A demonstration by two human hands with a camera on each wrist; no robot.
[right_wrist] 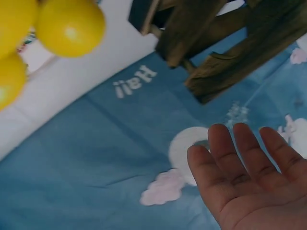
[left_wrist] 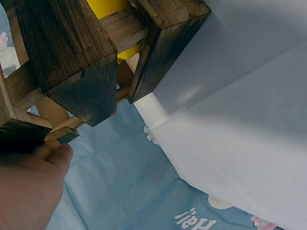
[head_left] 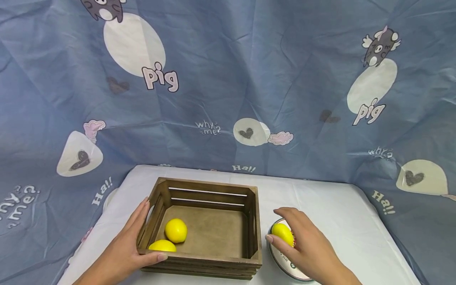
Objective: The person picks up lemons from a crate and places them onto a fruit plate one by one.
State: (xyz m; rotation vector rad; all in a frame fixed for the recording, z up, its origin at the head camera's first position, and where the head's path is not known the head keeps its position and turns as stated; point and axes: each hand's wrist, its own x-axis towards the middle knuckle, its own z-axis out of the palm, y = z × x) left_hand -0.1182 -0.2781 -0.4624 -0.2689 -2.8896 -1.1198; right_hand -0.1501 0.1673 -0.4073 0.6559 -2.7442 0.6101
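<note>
blue crinkled cloth (head_left: 228, 91) hangs behind a white table (head_left: 360, 245). the left hand (head_left: 122, 241) grips the near-left corner of a slatted wooden crate (head_left: 210, 262), where two smooth lemons (head_left: 176, 230) already lie. at right, at least three glossy lemons (right_wrist: 70, 27) sit on a round dish (head_left: 283, 262), so the work looks part done; the right hand (head_left: 310, 241) hovers there, fingers and thumb apart.
</note>
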